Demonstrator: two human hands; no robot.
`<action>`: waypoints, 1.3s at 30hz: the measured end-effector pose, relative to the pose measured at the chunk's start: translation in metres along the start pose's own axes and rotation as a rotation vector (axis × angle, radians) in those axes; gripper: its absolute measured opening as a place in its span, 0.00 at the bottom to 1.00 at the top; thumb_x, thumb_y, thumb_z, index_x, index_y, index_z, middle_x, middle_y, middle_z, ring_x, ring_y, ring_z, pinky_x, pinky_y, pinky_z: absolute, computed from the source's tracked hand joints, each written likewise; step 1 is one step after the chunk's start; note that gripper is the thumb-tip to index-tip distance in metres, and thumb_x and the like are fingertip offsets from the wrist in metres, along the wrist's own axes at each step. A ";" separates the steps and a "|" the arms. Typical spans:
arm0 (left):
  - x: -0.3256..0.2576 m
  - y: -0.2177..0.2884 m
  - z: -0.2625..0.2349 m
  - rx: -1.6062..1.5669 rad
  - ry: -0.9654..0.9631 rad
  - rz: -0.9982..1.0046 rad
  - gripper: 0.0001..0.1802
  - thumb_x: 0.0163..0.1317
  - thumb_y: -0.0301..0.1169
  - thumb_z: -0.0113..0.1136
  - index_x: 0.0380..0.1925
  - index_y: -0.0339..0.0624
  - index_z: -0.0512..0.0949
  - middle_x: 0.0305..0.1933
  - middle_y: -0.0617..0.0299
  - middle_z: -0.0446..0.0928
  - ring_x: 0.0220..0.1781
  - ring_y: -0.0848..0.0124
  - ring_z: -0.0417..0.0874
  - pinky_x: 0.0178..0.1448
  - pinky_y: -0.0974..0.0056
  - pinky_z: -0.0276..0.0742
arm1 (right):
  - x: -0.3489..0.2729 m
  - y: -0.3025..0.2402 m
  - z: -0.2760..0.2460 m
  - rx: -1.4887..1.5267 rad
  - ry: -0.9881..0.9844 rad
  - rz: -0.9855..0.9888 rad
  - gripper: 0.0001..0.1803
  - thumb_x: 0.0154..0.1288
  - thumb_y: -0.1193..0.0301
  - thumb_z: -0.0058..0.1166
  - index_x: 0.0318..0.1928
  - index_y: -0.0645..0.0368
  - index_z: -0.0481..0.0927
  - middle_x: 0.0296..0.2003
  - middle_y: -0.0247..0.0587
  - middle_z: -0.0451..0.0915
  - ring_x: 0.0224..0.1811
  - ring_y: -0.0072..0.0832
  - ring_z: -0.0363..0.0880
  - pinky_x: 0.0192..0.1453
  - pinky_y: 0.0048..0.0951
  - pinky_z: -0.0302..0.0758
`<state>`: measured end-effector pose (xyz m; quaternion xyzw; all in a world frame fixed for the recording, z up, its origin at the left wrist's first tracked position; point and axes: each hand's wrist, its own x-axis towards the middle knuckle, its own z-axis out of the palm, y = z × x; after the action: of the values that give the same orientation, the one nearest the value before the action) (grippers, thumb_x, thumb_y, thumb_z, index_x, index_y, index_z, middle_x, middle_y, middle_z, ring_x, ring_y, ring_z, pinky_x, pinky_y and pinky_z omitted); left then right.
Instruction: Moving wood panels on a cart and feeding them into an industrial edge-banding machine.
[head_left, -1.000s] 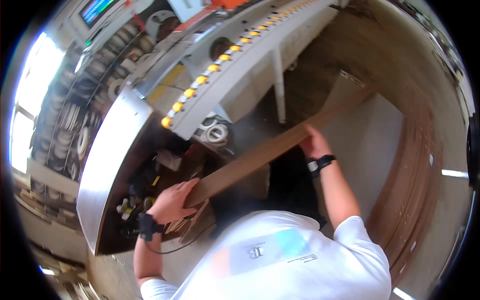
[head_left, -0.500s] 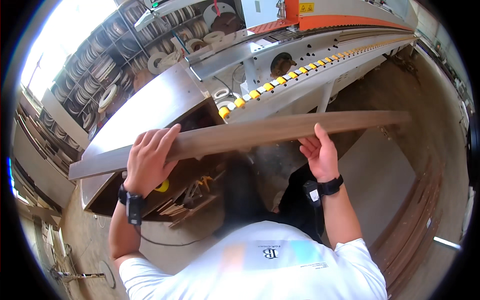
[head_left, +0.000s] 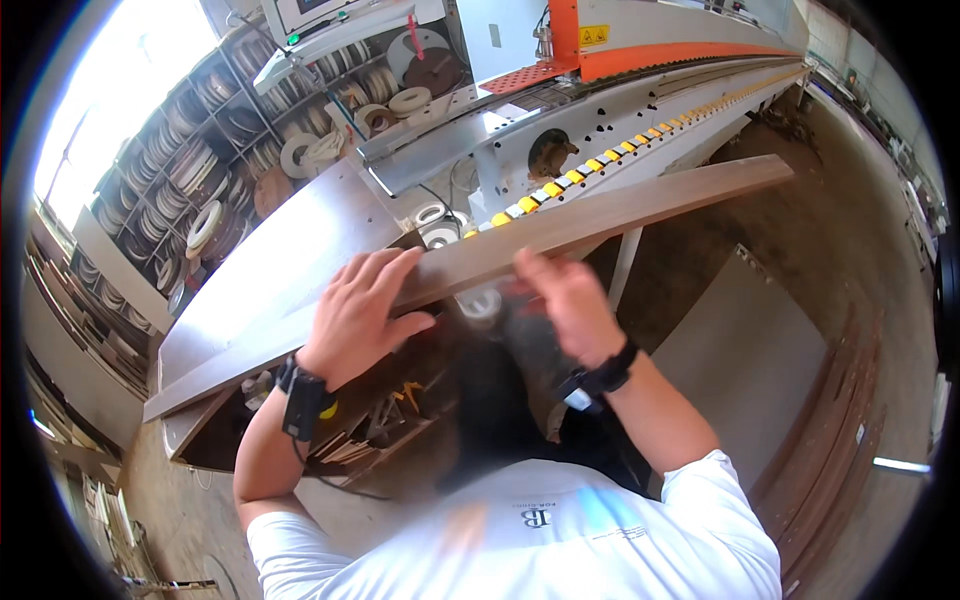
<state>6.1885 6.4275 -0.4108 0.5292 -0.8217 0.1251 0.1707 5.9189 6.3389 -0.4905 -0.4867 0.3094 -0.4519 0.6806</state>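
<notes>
A long, narrow brown wooden board (head_left: pixel 625 210) lies slantwise in front of me. Its left end is over a wooden worktable (head_left: pixel 290 245), while the right end sticks out past the table beside a machine. My left hand (head_left: pixel 365 315) grips the board near its middle, fingers laid across the top and the thumb at the near edge. Close to the board's near edge is my right hand (head_left: pixel 575 310), smeared by motion; whether its fingertips touch the wood is unclear.
Beyond the board, a long machine (head_left: pixel 680 65) with an orange stripe carries a row of yellow rollers (head_left: pixel 570 180). Rolls of edge banding (head_left: pixel 165 215) fill a rack at left. A large panel (head_left: pixel 740 330) and brown strips (head_left: pixel 825 430) lie at right. Offcuts (head_left: pixel 365 435) sit under the table.
The board's right end has swung up and away, toward the machine. My left hand has shifted right, and my right hand has moved left along the board from its earlier hold.
</notes>
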 end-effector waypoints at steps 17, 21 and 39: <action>-0.004 -0.171 -0.025 0.160 -0.281 -0.316 0.25 0.71 0.35 0.67 0.67 0.50 0.80 0.55 0.52 0.81 0.59 0.51 0.83 0.63 0.50 0.78 | -0.169 0.133 -0.215 -0.307 0.471 0.397 0.15 0.81 0.60 0.60 0.55 0.58 0.84 0.44 0.40 0.91 0.37 0.22 0.87 0.39 0.23 0.82; 0.045 -0.189 0.016 0.191 -0.140 -0.157 0.22 0.71 0.35 0.66 0.62 0.42 0.82 0.58 0.49 0.81 0.60 0.48 0.83 0.65 0.49 0.79 | -0.185 0.164 -0.218 -0.136 0.511 0.440 0.15 0.81 0.59 0.59 0.53 0.56 0.85 0.43 0.40 0.91 0.35 0.23 0.88 0.37 0.24 0.82; 0.223 -0.187 0.125 0.399 -0.109 -0.160 0.16 0.77 0.47 0.57 0.44 0.51 0.88 0.47 0.58 0.84 0.54 0.54 0.86 0.58 0.52 0.83 | -0.120 0.220 -0.224 -0.216 0.526 0.493 0.13 0.79 0.59 0.61 0.45 0.56 0.84 0.33 0.36 0.88 0.25 0.20 0.81 0.26 0.23 0.74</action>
<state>6.2556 6.1185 -0.4278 0.6221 -0.7439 0.2426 0.0273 5.7472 6.3892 -0.7749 -0.3340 0.6273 -0.3487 0.6110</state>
